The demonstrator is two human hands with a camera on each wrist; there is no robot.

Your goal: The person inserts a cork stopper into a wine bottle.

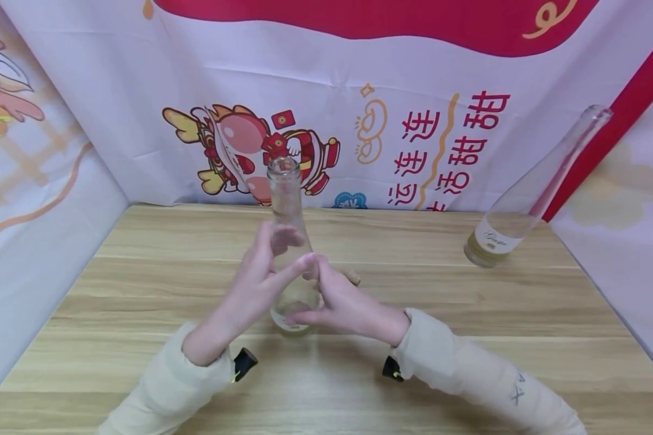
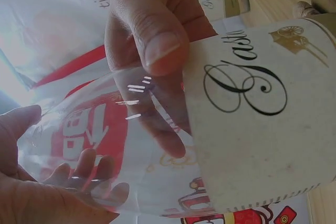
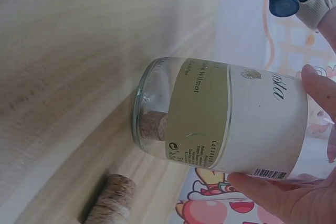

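A clear glass wine bottle stands about upright in front of me; whether its base touches the table cannot be told. My left hand holds its upper body, thumb and fingers curled round the glass. Lower down, my right hand grips it by the label, thumb on one side and fingers on the other. Inside the bottle, a cork piece lies at the base. Another cork rests on the table just behind my right hand, partly hidden by it.
A second wine bottle, with a little yellowish content at its base, stands at the back right of the wooden table. A printed cloth hangs along the back edge, with more cloth on both sides.
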